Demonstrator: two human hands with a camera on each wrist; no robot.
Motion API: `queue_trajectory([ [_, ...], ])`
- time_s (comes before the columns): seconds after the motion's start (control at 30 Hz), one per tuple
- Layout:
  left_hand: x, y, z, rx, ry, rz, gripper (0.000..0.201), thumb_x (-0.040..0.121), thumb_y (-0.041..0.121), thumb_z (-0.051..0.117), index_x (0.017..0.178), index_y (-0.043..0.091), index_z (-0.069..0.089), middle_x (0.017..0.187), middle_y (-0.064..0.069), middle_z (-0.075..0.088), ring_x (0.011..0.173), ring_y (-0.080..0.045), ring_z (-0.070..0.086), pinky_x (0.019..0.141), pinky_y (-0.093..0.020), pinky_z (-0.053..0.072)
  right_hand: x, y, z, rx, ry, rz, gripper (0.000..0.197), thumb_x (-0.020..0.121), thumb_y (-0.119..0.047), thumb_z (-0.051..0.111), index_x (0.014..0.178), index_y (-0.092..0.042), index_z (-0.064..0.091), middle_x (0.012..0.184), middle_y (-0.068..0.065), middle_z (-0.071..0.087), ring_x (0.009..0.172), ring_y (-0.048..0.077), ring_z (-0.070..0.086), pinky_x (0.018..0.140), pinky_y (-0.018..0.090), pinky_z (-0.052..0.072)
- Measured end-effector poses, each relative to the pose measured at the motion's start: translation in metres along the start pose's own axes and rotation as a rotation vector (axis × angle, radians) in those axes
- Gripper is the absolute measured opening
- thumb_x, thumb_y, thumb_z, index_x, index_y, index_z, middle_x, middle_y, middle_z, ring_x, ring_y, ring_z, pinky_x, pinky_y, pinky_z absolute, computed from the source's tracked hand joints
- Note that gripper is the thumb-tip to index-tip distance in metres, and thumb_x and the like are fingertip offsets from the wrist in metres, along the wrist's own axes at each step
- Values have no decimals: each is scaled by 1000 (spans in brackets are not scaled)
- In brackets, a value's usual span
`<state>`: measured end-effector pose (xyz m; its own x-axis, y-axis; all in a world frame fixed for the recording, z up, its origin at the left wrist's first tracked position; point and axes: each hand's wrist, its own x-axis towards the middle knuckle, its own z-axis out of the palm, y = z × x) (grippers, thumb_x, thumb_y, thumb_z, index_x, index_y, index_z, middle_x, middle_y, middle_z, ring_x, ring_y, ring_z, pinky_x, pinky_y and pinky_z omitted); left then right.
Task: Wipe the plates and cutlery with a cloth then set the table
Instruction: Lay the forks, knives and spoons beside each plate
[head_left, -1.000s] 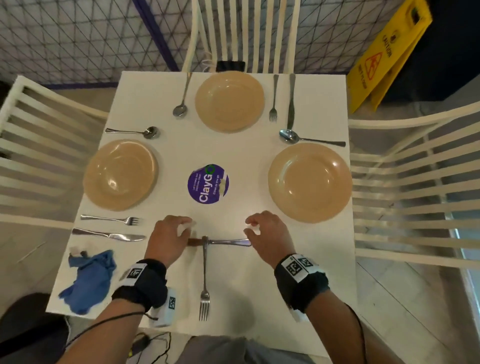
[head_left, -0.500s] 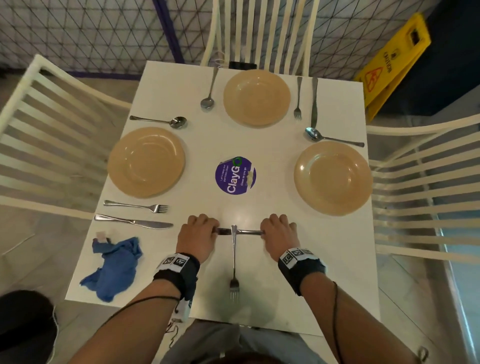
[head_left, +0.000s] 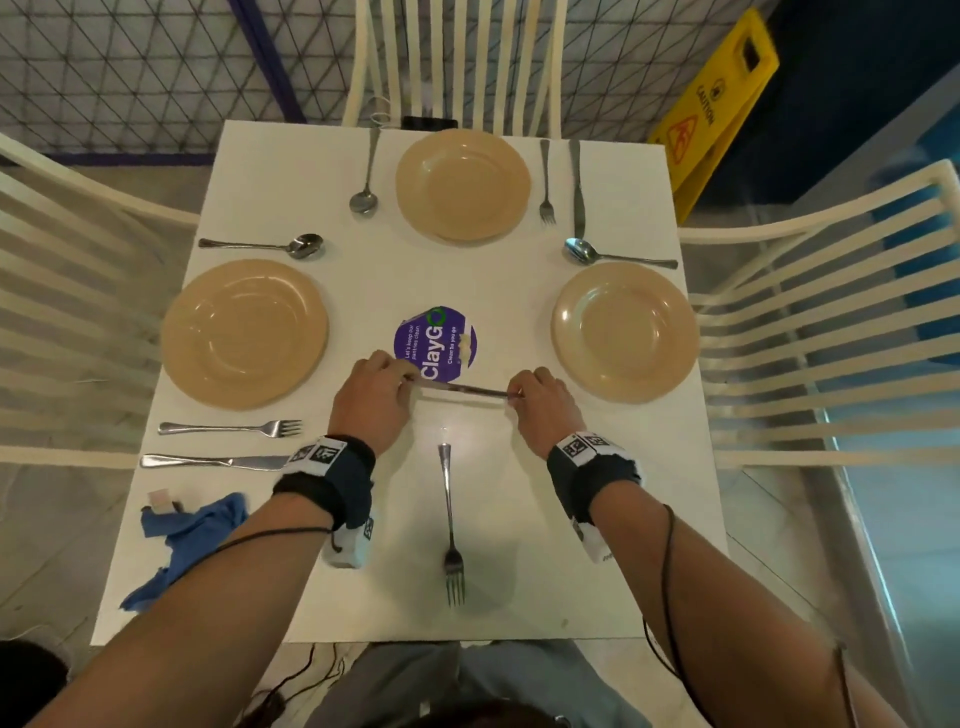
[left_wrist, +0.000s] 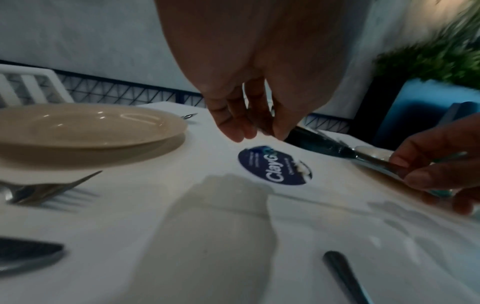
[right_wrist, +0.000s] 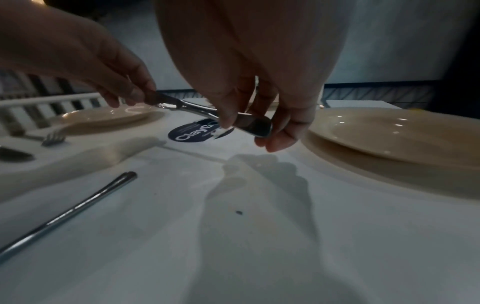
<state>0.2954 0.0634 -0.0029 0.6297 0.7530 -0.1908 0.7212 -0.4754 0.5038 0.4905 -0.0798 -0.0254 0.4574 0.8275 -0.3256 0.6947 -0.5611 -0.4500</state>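
A table knife (head_left: 464, 388) is pinched at both ends by left hand (head_left: 370, 399) and right hand (head_left: 543, 404), lifted mid-frame just below the ClayGo sticker (head_left: 435, 344); a fingertip slip could drop it onto the fork (head_left: 450, 519) lower centre.

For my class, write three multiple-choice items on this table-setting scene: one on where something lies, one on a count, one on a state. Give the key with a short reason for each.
1. Where does the blue cloth lie?
A. near-left corner of the table
B. on a plate
C. on a chair

2. How many tan plates are on the table?
A. two
B. three
C. four

3. What is the state of the knife?
A. flat on the table
B. held at both ends
C. resting on a plate

Key: 1 A, head view shows it there. 2 B, three plates show. 3 B, left hand and right hand pinch its ends above the table.
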Motion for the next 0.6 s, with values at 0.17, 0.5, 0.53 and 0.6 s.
queue_trajectory([
  [0.17,-17,34,14,-7,-175,124,28,97,22,60,125,28,62,113,1,57,107,-20,52,88,-34,48,-38,42,-16,258,-34,96,15,96,-13,57,109,-12,64,109,7,56,93,21,53,88,30,43],
  [0.5,-60,103,93,2,-363,265,34,96,31,62,129,40,63,108,9,52,104,-13,53,84,-35,51,-124,150,-29,158,5,126,14,91,-19,67,106,-20,67,97,-1,57,88,17,56,82,31,46],
  [0.53,-62,109,102,18,-364,277,35,96,28,62,129,40,63,108,9,52,103,-14,53,82,-35,51,-129,160,-28,108,6,129,15,93,-22,65,108,-20,67,100,0,59,94,20,56,84,35,47],
  [0.6,-63,121,119,42,-359,294,33,97,25,61,126,39,66,106,8,54,99,-16,55,77,-34,51,-137,176,-26,-11,-2,135,17,96,-26,60,111,-22,67,106,1,61,102,24,53,88,39,46],
])
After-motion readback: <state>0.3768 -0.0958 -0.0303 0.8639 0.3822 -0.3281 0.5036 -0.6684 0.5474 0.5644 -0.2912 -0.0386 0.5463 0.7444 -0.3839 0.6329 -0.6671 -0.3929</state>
